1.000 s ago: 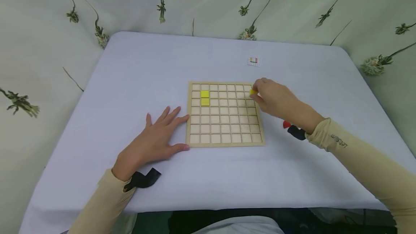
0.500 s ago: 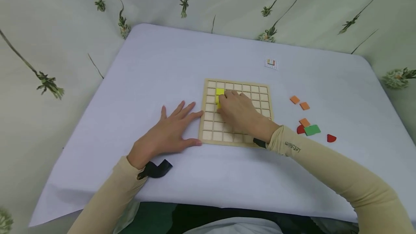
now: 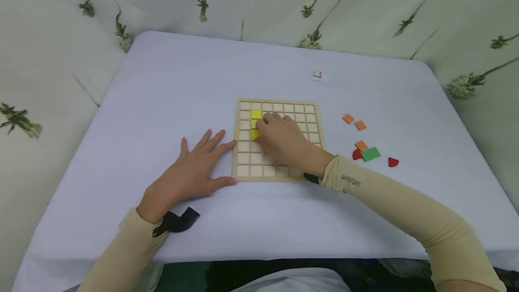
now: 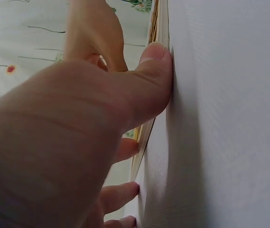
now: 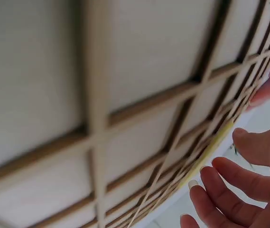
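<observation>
White-clothed table (image 3: pixel 194 80) | left hand (image 3: pixel 194 172), fingers spread, touches grid board (image 3: pixel 249 170), presumably steadying it | right hand (image 3: pixel 284 141) at yellow tiles (image 3: pixel 256 114); cannot tell if pinching

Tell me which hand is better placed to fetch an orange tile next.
Likely the right hand: the orange tiles lie past the right edge of the wooden board, on that hand's side. The left hand touches the board's opposite edge, farther off.

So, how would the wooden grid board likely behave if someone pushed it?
The board is probably stiff, as its edges look straight. Flat on the white cloth, it would likely slide rather than roll. The left hand at its left edge might resist a push leftward.
</observation>
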Demonstrator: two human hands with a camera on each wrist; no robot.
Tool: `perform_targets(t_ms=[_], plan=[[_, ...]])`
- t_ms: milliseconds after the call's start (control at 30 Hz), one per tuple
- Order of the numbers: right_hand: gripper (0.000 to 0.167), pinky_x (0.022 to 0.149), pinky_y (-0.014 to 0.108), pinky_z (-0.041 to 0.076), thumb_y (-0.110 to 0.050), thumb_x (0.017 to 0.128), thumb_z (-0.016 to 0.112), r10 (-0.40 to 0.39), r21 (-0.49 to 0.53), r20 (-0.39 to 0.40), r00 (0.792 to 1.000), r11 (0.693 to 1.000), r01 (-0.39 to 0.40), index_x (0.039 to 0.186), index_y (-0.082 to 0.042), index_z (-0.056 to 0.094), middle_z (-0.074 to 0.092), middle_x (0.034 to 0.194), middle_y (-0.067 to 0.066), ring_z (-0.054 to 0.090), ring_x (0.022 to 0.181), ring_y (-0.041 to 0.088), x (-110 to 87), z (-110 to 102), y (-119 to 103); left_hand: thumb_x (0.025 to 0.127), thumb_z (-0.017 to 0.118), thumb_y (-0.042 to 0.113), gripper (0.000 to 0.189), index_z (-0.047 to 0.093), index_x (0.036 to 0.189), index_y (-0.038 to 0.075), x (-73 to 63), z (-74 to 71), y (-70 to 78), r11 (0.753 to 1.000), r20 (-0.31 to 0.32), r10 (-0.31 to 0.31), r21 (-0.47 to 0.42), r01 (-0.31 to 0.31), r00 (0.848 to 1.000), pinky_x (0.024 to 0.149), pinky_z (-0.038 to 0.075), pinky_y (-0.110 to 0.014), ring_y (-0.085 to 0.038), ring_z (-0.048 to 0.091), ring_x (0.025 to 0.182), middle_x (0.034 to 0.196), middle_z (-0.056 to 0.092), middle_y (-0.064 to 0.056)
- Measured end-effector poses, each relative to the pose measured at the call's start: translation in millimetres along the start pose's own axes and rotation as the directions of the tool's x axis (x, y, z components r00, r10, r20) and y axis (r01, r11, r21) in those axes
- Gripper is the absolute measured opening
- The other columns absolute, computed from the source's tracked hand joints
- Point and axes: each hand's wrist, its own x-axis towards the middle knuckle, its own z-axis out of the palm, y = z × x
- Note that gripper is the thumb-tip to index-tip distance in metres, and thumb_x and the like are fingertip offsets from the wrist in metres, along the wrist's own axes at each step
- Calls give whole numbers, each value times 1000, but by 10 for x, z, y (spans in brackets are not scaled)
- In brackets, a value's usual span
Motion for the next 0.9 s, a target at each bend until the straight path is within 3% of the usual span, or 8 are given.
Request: perform_targets(t_ms=[133, 233, 367, 467, 633, 900], plan=[[25, 73, 36, 55, -29, 101, 64, 18, 39, -20, 1000, 999, -17, 114, -9, 69, 68, 104, 6, 64, 90, 22, -56, -89, 68, 84, 77, 54, 92, 35, 159, 22, -167, -32, -117, 999, -1, -42, -7, 42, 999, 109, 3, -86, -44, 7, 158, 171, 17, -14], [25, 68, 37, 54, -28, 100, 66, 117, 102, -1, 993, 988, -116, 115, -9, 69, 69, 107, 7, 64, 88, 23, -207, -201, 296, 84, 77, 55, 92, 35, 159, 22, -232, -59, -172, 999, 1, -39, -15, 39, 999, 107, 2, -88, -46, 8, 158, 171, 16, -15], [30, 79, 43, 57, -27, 98, 66, 288, 189, 80, 954, 935, -299, 121, -8, 68, 69, 117, 8, 65, 100, 26, -485, -308, 712, 85, 74, 59, 92, 35, 159, 21, -302, -83, -258, 999, 2, -28, -22, 28, 1000, 105, 2, -89, -46, 8, 158, 171, 16, -16], [34, 93, 47, 56, -24, 96, 68, 364, 231, 141, 921, 892, -388, 125, -6, 65, 67, 123, 11, 63, 112, 29, -715, -335, 996, 85, 73, 61, 93, 34, 159, 21, -356, -105, -353, 999, 3, -28, -22, 28, 1000, 103, 1, -90, -47, 8, 157, 171, 15, -16], [36, 93, 50, 56, -17, 95, 69, 361, 238, 208, 909, 883, -405, 126, -1, 65, 66, 127, 19, 65, 107, 33, -892, -314, 1278, 83, 71, 68, 98, 31, 160, 23, -517, -128, -503, 997, -23, -76, -19, 75, 997, 101, 0, -91, -50, 8, 156, 171, 13, -17], [33, 97, 52, 54, -10, 93, 65, 354, 235, 234, 905, 883, -406, 124, 3, 66, 67, 122, 20, 63, 111, 34, -979, -218, 1388, 83, 66, 74, 98, 31, 160, 24, -658, -114, -608, 994, -59, -97, -61, 94, 994, 101, -3, -90, -51, 7, 156, 171, 13, -16]])
